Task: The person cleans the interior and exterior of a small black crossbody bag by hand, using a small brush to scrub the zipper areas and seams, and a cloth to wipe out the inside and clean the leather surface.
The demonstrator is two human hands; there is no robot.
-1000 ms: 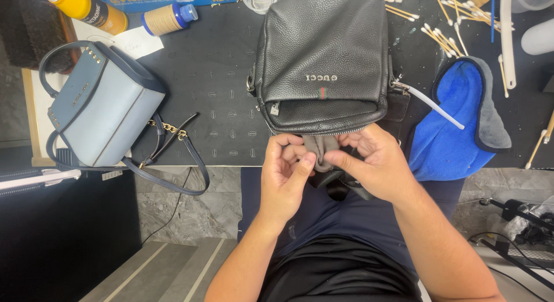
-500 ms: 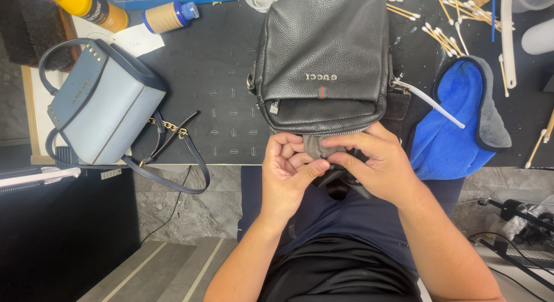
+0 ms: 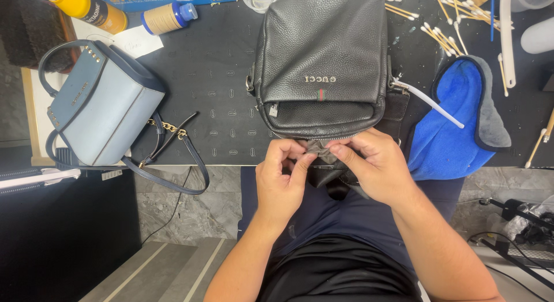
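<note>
A black pebbled-leather bag (image 3: 323, 53) lies on the dark work mat (image 3: 219, 100), its lower end at the table's near edge. My left hand (image 3: 283, 175) and my right hand (image 3: 372, 166) meet just below that end. Both pinch a small fold of grey-brown lining fabric (image 3: 321, 150) that sticks out from the bag's bottom opening. The fingertips nearly touch each other over the fold. The bag's dark strap (image 3: 337, 183) hangs down between my hands toward my lap.
A light blue handbag (image 3: 101, 108) with a navy strap and gold chain lies at the left. A blue cloth (image 3: 456, 126) sits at the right, a white tube (image 3: 430, 103) beside it. Cotton swabs (image 3: 438, 25), a yellow bottle (image 3: 86, 7) and a tan bottle (image 3: 167, 18) lie along the far edge.
My hands have shifted slightly along the bag's lower edge and pulled the lining fold a little further out. The bag and other items have stayed put.
</note>
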